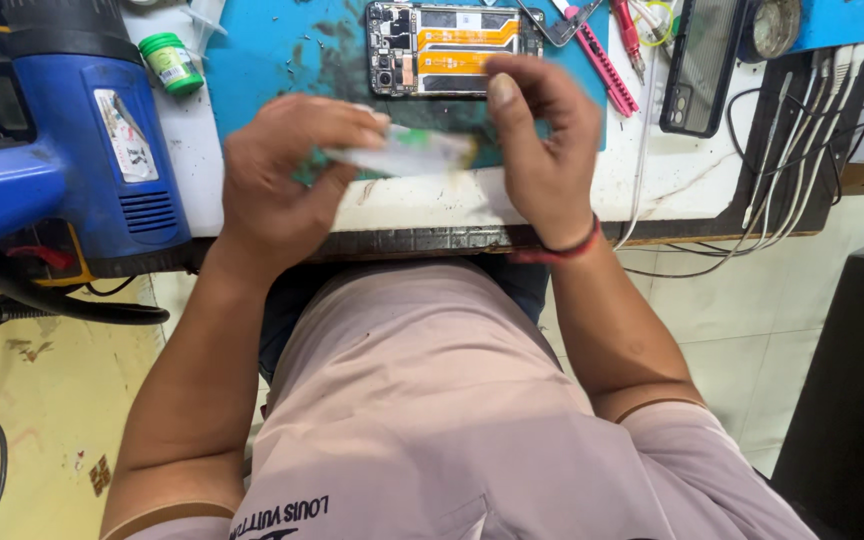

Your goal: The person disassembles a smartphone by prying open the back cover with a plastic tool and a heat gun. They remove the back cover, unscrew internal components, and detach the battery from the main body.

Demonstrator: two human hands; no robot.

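Note:
My left hand [287, 175] and my right hand [544, 140] hold a small pale tube-like item with a green band [407, 152] between them, just above the bench's near edge. It is blurred, so its exact kind is unclear. The left fingers pinch its left end; the right fingers close near its right end. Beyond the hands, an opened phone [452, 47] with exposed boards and orange flex cables lies on a stained blue mat [262, 60].
A blue heat gun [72, 150] stands at left beside a green-capped jar [171, 62]. A pink-handled tool [607, 68], tweezers [552, 25], a dark phone [700, 65] and white cables [802, 140] lie at right on the white bench [672, 180].

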